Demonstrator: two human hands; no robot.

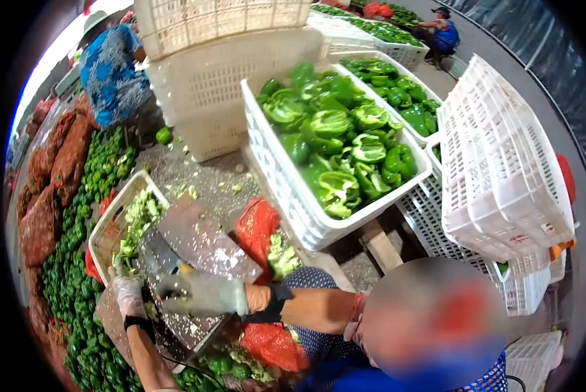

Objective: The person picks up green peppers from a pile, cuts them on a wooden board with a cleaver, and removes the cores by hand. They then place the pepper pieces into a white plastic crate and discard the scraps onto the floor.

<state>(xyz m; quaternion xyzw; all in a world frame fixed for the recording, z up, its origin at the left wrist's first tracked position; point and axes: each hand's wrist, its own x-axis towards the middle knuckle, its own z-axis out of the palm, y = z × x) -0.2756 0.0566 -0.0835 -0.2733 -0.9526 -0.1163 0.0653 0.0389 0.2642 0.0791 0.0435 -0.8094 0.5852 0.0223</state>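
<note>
The left hand [130,295] touches pale green pepper scraps [141,219] at the small crate's [97,243] rim, its grip unclear; the right hand [203,293], blurred, spreads its fingers above the littered board [208,243].

Over to the right now, along the floor's [491,40] far edge: dark plastic sheeting [559,62], creased, catching pale streaks of light. Swinging left, straight into harsh white glare [50,73], blown out against the upper left edge. Down to the middle, onto grey, worn-looking ground, flecked with pale scraps. And closer in, rough wooden slats [380,247], low down, with dark gaps between.
</note>
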